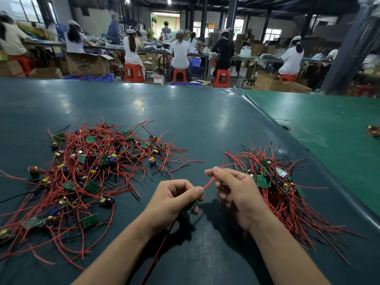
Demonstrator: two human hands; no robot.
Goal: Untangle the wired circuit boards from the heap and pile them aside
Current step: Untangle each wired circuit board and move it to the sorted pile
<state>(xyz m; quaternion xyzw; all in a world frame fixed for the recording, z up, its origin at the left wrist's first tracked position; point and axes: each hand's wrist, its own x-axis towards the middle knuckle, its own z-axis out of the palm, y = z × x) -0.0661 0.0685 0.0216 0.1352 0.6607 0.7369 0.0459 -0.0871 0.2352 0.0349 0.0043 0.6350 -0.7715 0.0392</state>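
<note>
A tangled heap point(86, 171) of small green circuit boards with red and black wires spreads over the left of the dark table. On the right lies a tidier pile point(275, 182) of boards, their red wires trailing toward me. Between them my left hand point(174, 200) is shut on a green circuit board point(192, 206), thumb on its red wire. My right hand point(232, 190) pinches that same red wire point(208, 183) a little farther along, above the table. More red and black wire from the board hangs down below my left hand.
The dark green table mat point(185, 116) stretches ahead; a lighter green mat point(329, 124) adjoins on the right with a small bundle point(374, 131) at its edge. Beyond the far edge, several seated workers, red stools and cardboard boxes fill the hall.
</note>
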